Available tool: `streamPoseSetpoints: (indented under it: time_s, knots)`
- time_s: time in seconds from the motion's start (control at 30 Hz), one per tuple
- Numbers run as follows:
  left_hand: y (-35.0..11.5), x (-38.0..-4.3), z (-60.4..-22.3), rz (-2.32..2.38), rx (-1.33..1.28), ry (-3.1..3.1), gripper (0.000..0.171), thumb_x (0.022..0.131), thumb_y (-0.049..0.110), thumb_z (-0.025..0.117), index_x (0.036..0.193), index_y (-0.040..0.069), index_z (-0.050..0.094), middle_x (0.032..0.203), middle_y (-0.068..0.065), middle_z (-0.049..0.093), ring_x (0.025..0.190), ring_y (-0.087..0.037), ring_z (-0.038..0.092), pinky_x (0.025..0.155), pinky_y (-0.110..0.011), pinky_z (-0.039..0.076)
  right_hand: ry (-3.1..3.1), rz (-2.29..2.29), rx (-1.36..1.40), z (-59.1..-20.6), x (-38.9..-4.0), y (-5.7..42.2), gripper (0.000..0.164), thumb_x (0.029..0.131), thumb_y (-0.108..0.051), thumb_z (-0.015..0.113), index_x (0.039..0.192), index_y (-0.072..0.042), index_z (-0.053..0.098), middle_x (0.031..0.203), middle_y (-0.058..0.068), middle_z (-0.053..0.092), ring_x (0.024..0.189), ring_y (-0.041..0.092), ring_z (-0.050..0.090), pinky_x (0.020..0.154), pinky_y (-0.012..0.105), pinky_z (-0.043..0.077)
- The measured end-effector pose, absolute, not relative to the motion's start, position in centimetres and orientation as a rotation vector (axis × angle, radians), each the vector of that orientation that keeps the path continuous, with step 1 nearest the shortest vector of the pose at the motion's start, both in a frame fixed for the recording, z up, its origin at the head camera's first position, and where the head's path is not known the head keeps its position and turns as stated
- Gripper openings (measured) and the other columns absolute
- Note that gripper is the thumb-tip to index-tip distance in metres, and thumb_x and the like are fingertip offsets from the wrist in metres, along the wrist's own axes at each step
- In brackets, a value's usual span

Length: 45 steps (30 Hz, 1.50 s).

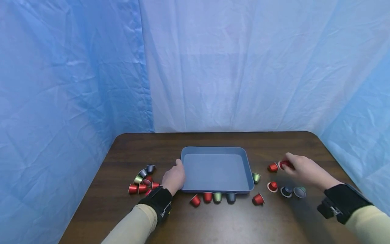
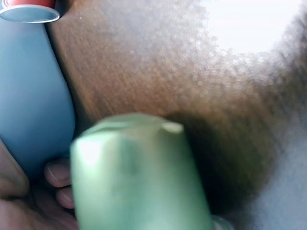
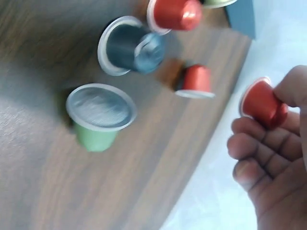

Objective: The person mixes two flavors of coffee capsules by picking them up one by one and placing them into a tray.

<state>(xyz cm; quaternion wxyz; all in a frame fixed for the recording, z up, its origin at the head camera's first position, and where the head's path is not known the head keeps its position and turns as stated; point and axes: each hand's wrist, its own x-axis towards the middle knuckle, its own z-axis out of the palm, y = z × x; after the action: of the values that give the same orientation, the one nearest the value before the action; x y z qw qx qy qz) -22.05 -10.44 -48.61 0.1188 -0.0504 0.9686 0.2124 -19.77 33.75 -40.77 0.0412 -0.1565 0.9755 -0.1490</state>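
At the left side of a shallow blue-grey tray point(image 1: 217, 191), my left hand point(image 1: 174, 178) grips the rim. In the left wrist view its fingertips point(image 2: 58, 173) touch the tray's outer wall point(image 2: 41, 96). A green coffee capsule point(image 2: 134, 177) looms close to that wrist's camera. Over on the right, my right hand point(image 1: 301, 168) pinches a red coffee capsule point(image 3: 261, 103) between thumb and fingers, raised off the table. Nearest to this hand are another red capsule point(image 1: 273, 167), a red one standing on its rim point(image 1: 272, 186), a dark capsule point(image 1: 286, 191) and a green capsule with its lid up point(image 3: 98, 127).
Several red, green and grey capsules point(image 1: 142, 188) cluster left of my left hand. A row of capsules point(image 1: 217, 197) lies along the tray's front edge, with a red one point(image 1: 258, 199) off its right corner. Another green capsule point(image 1: 256, 178) touches the tray's right side. Blue sheets point(image 1: 219, 67) surround the dark wooden table point(image 1: 213, 227).
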Motion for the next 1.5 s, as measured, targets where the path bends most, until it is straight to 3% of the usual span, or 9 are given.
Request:
streamPoseSetpoints:
  time_s: [0.2,0.43,0.67,0.93,1.23,1.5]
  knots:
    - [-10.4,-22.1,-48.4,0.620,-0.144,2.835,0.037,0.105,0.016,0.056,0.134,0.002,0.037,0.092,-0.015,0.066,0.079,-0.030,0.064,0.075,-0.048,0.054,2.974,-0.444,-0.571,-39.5,-19.6,32.0,0.016,0.092,-0.010,0.073,0.100,-0.009,0.059,0.079,-0.004,0.058,0.068,0.011,0.051,0.059,0.028,0.047]
    - [-10.5,-21.9,-48.3,0.608,-0.140,2.827,0.049,0.104,0.018,0.057,0.143,0.001,0.033,0.103,-0.017,0.068,0.087,-0.032,0.066,0.086,-0.054,0.054,2.937,-0.461,-0.645,-38.2,-19.4,30.1,0.014,0.094,-0.011,0.072,0.096,-0.013,0.058,0.079,-0.005,0.057,0.069,0.011,0.052,0.062,0.027,0.048]
    - [-10.5,-21.8,-48.5,0.592,-0.120,2.843,0.047,0.104,0.016,0.057,0.141,0.001,0.034,0.094,-0.016,0.066,0.079,-0.031,0.064,0.076,-0.049,0.053,2.861,-0.490,-0.743,-38.5,-19.4,27.7,0.016,0.095,-0.013,0.071,0.095,-0.015,0.055,0.073,-0.006,0.051,0.062,0.008,0.048,0.057,0.025,0.043]
    - [-10.5,-22.0,-48.7,0.588,-0.132,2.837,0.051,0.102,0.014,0.060,0.143,0.001,0.033,0.089,-0.014,0.065,0.076,-0.031,0.062,0.075,-0.049,0.053,2.784,-0.434,-0.802,-39.0,-19.8,24.9,0.020,0.093,-0.016,0.076,0.098,-0.016,0.057,0.081,-0.009,0.060,0.067,0.005,0.055,0.064,0.023,0.051]
    - [-10.5,-21.9,-48.5,0.578,-0.141,2.836,0.053,0.104,0.016,0.058,0.147,0.000,0.031,0.100,-0.018,0.068,0.082,-0.032,0.064,0.081,-0.052,0.054,2.745,-0.399,-0.830,-39.5,-19.5,23.0,0.020,0.092,-0.019,0.078,0.099,-0.016,0.059,0.080,-0.010,0.059,0.066,0.005,0.055,0.064,0.021,0.052]
    - [-10.5,-22.1,-48.5,0.577,-0.155,2.825,0.057,0.102,0.016,0.061,0.148,0.000,0.030,0.096,-0.016,0.066,0.080,-0.031,0.062,0.080,-0.050,0.053,2.713,-0.346,-0.988,-40.2,-19.4,22.8,0.018,0.091,-0.022,0.079,0.096,-0.018,0.063,0.078,-0.012,0.055,0.069,0.004,0.051,0.063,0.022,0.049]
